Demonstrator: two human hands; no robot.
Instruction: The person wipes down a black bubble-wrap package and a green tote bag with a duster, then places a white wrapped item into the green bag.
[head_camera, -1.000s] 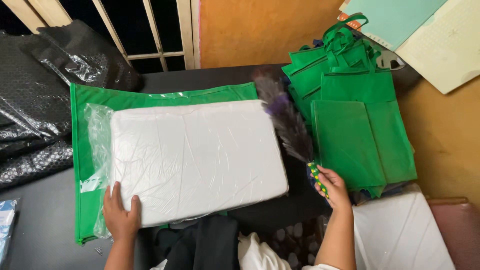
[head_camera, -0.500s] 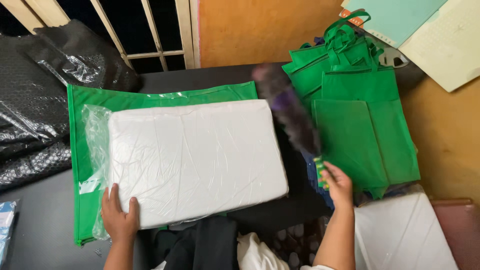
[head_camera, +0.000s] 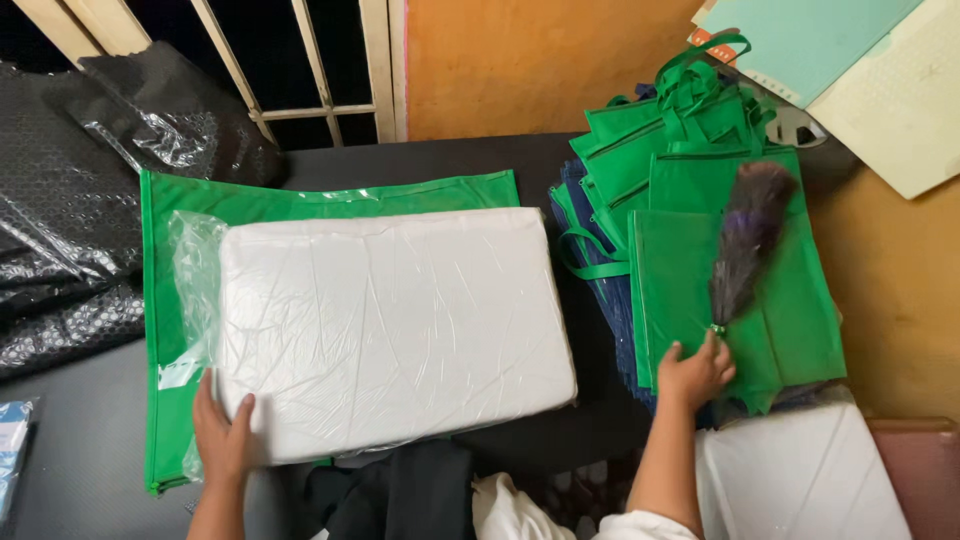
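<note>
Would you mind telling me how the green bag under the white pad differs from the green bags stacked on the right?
The flat bag lies single, mostly covered by the pad; the stacked bags are piled, overlapping, handles showing, with a feather duster on top. Both are the same green fabric.

- Your view was evenly lit from above, fairly bright, though the window (head_camera: 300, 70) behind stayed black.
- Glare glinted on the plastic wrap (head_camera: 195, 260) and on the black bubble sheets (head_camera: 70, 230).
- Soft shadows sat under the white block (head_camera: 390, 330).
- Your feather duster (head_camera: 745, 240) looked slightly blurred; the frame edges bent a little.
</note>
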